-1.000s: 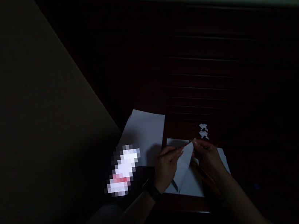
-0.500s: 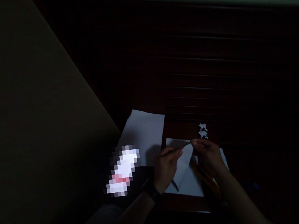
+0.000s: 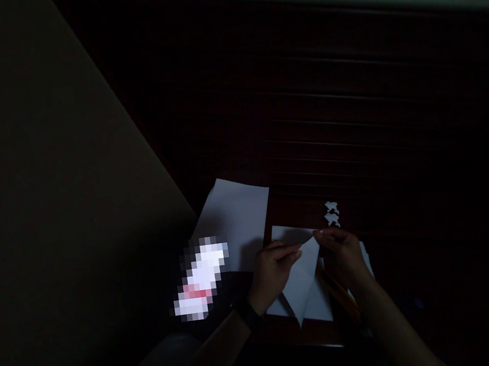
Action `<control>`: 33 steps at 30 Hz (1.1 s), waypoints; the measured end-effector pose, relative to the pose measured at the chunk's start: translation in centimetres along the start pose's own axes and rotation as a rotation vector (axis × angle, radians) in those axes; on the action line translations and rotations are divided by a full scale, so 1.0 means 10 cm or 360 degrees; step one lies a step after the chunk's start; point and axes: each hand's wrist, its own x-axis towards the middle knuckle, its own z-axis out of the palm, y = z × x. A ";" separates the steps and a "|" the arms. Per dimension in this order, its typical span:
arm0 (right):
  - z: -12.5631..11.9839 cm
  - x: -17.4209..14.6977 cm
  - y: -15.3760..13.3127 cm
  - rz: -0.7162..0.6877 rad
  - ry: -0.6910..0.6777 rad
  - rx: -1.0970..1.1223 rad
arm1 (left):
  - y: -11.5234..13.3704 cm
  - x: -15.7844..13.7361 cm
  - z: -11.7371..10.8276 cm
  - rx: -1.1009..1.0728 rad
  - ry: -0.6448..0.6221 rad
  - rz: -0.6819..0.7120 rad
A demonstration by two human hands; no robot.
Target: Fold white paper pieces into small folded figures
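Observation:
Between my two hands hangs a folded sheet of white paper [image 3: 301,280], its lower tip pointing down toward the table's near edge. My left hand [image 3: 274,272], with a dark band at the wrist, pinches the upper left of this paper between thumb and fingers. At the top right corner, the fingertips of my right hand [image 3: 342,251] are closed on the paper's edge. Beneath it a second white sheet [image 3: 321,308] lies flat on the dark table. Beside my right wrist is a long yellow-orange object [image 3: 341,299], partly hidden by my arm.
Several small folded white paper pieces [image 3: 331,213] lie behind my right hand. A large white sheet [image 3: 240,219] is at the left, with a bright pixelated screen [image 3: 201,282] in front of it. More white paper [image 3: 366,257] shows beyond my right wrist. The room is very dark.
The folded paper has turned, so its broad face now shows and its tip hangs lower over the flat sheet. Both hands stay nearly in place, still gripping it.

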 end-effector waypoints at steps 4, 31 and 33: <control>0.00 -0.01 -0.02 0.0018 -0.0027 -0.0019 | 0.01 0.01 0.00 -0.0095 -0.0069 -0.0033; 0.08 -0.07 -0.02 0.0067 -0.0301 -0.0375 | 0.01 0.02 0.00 -0.0063 -0.0028 -0.0089; 0.08 -0.07 -0.03 0.0081 -0.0273 -0.0362 | 0.01 0.02 0.00 -0.0065 -0.0047 -0.0088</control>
